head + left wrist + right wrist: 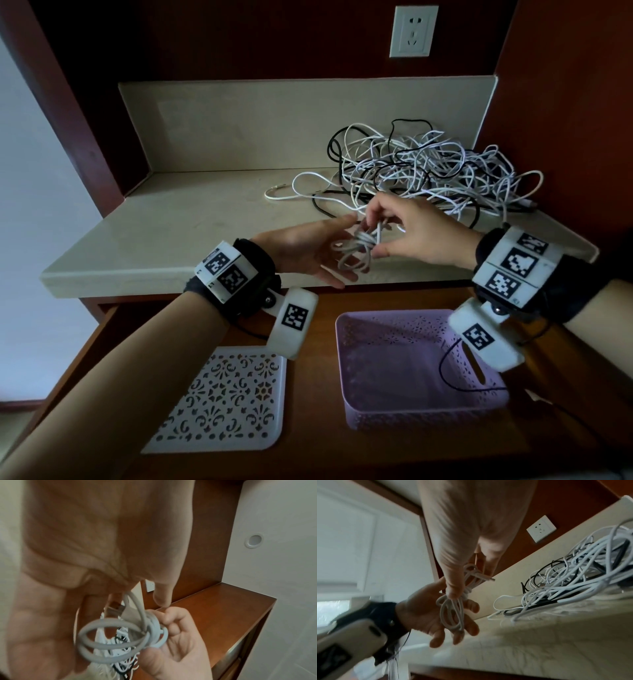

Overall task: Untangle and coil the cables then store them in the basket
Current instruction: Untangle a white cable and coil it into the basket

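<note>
A small coil of white cable (pixel 356 253) hangs in the air in front of the counter edge, wound round its middle. My right hand (pixel 375 236) pinches that wound middle between thumb and fingers; the right wrist view shows the thumb on the coil (pixel 453 615). My left hand (pixel 318 253) lies open, palm up, under and beside the coil, fingers spread (pixel 471 627). The left wrist view shows the coil's loops (pixel 111 641) against the right hand's curled fingers (pixel 173 616). A big tangle of white and black cables (pixel 428 168) lies on the counter behind. The purple basket (pixel 346 363) stands empty below.
A white perforated lid (pixel 226 401) lies left of the basket on the brown wooden surface. The stone counter (pixel 171 219) has a raised back and dark wooden side walls. A wall socket (pixel 413 31) sits above. A thin black wire runs from my right wrist over the basket.
</note>
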### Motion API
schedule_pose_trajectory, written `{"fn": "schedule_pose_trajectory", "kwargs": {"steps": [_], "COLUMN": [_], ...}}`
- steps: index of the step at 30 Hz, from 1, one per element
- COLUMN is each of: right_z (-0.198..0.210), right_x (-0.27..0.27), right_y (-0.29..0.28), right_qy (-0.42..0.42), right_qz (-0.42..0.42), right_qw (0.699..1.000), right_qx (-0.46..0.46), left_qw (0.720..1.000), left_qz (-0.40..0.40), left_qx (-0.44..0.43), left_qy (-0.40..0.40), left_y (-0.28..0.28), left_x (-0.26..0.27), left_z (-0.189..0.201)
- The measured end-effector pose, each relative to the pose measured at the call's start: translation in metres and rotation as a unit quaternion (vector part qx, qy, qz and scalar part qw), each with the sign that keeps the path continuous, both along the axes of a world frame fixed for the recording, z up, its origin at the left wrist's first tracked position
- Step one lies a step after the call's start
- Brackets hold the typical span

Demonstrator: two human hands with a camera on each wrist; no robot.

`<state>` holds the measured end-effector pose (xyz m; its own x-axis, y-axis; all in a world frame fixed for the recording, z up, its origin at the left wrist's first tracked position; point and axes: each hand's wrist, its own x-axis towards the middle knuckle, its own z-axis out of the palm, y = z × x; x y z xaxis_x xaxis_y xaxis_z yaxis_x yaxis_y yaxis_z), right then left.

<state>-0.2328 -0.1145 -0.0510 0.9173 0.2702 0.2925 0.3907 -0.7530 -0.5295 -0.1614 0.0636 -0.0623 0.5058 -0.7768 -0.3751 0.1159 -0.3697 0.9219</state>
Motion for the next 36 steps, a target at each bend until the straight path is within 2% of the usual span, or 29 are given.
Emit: {"fn": "schedule_pose_trajectory", "kwargs": {"steps": [3,6,9,12,16,19,22,26,29,34,36], "right_z": [-0.010,-0.016,-0.019,-0.019,-0.014,-0.013,-0.014,-0.010,-0.011,-0.029,-0.039], "right_x": [-0.010,-0.016,-0.019,-0.022,-0.022,-0.020,-0.015,-0.015,-0.014,-0.014,-0.012], "right_y": [-0.006,-0.016,-0.023,-0.028,-0.032,-0.030,-0.028,-0.026,-0.027,-0.030,-0.033], "right_qy": [-0.029,-0.047,-0.026,0.043,0.157,0.168,0.166,0.199,0.234,0.323,0.356], "right_qz": [0.012,0.015,-0.004,-0.039,-0.090,-0.153,-0.170,-0.153,-0.145,-0.135,-0.132], "right_qw": [0.998,0.997,0.996,0.996,0.983,0.973,0.968,0.960,0.957,0.936,0.924], "right_qx": [-0.052,-0.060,-0.080,-0.074,0.012,0.043,0.078,0.123,0.096,0.033,0.036], "left_qw": [0.999,0.997,0.994,0.996,0.985,0.972,0.970,0.971,0.967,0.944,0.935], "left_qz": [-0.029,0.000,0.010,0.015,0.059,0.091,0.100,0.082,0.061,-0.020,-0.039], "left_qx": [0.006,-0.021,-0.064,-0.084,-0.105,-0.129,-0.137,-0.107,-0.046,0.069,0.103], "left_qy": [0.026,0.070,0.092,0.030,-0.120,-0.173,-0.176,-0.199,-0.241,-0.321,-0.337], "left_y": [-0.007,-0.017,-0.027,-0.035,-0.037,-0.038,-0.037,-0.031,-0.027,-0.029,-0.031], "left_x": [-0.005,-0.008,-0.010,-0.010,-0.010,-0.011,-0.012,-0.010,-0.010,-0.016,-0.017], "left_z": [-0.011,-0.021,-0.025,-0.025,-0.031,-0.033,-0.032,-0.031,-0.035,-0.055,-0.065]}}
